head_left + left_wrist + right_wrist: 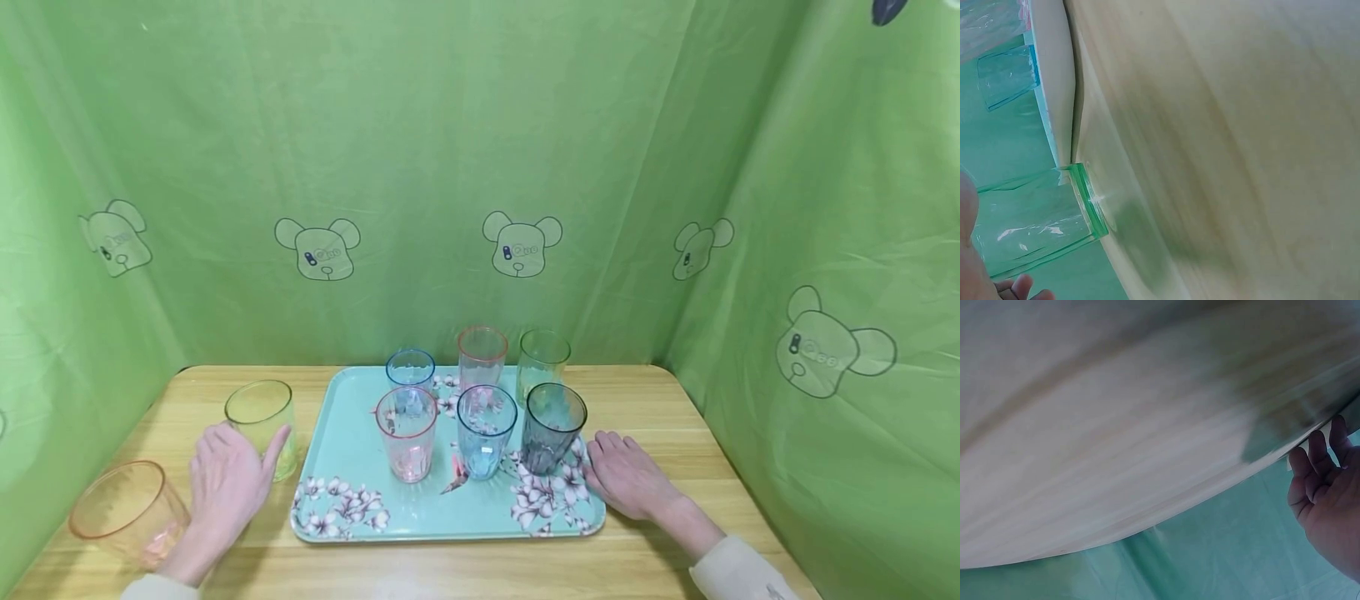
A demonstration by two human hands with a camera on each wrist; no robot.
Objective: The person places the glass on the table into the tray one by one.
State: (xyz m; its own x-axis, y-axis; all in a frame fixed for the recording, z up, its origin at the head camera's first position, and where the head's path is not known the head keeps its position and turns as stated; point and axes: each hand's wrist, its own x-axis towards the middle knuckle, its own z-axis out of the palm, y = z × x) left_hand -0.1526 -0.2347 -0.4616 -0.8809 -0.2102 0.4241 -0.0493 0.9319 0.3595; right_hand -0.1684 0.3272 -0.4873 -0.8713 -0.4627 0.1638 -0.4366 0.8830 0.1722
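Note:
My left hand (232,479) is at the near side of a yellow-green tumbler (258,402), its thumb raised in front of the glass and its fingers at the left side. In the left wrist view that tumbler (1041,222) stands on the wood, with thumb and fingertips (1022,286) on either side of it. My right hand (626,475) rests palm down at the right rim of a pale turquoise flowered tray (345,450). The right wrist view shows its fingers (1319,456) bent loosely beside the tray edge, tips close to the table.
On the tray stand tumblers: pink (408,437), light blue (486,442), dark grey (553,433), and behind them blue (410,379), red-rimmed (482,354) and green (543,358). An orange tumbler (127,512) is left of my left wrist. Green curtains (420,167) enclose the wooden table (675,408).

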